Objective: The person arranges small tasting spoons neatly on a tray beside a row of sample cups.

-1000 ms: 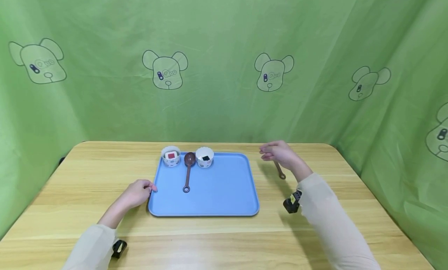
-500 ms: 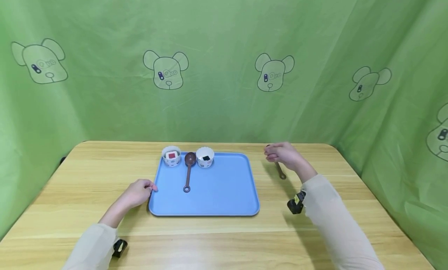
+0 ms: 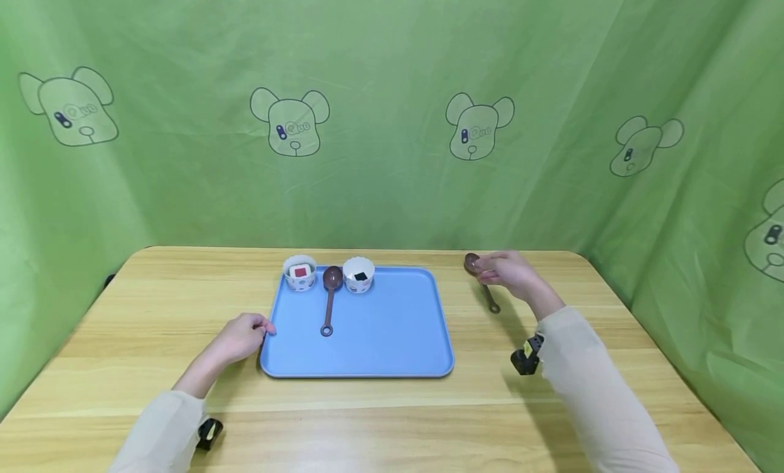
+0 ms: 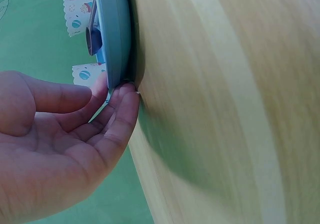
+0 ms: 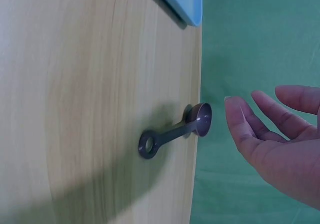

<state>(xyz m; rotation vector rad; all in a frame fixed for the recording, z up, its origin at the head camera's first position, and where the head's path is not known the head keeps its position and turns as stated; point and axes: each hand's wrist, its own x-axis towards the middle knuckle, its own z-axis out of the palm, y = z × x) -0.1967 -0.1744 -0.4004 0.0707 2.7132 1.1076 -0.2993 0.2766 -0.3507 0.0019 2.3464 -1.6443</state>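
- Left hand (image 3: 242,337) touches left edge of tray (image 3: 392,337).
- Right hand (image 3: 507,273) partly hides spoon (image 3: 489,299), right of tray.
- Another spoon (image 3: 329,306) lies far left on tray, between cups (image 3: 358,286).

Pale cream long sleeves (image 3: 597,391), black wrist-mounted devices (image 3: 520,364), yellow markings (image 3: 528,349)

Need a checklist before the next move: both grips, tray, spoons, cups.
1. Right grip empty: ok.
2. Right grip on loose spoon: not ok, apart from it.
3. Loose spoon on table, off tray: ok.
4. Left grip touching tray edge: ok; whether pinching, cannot tell.
5. Left cup and right cup upright: ok.
6. Tray spoon lying with bowl between cups: ok.
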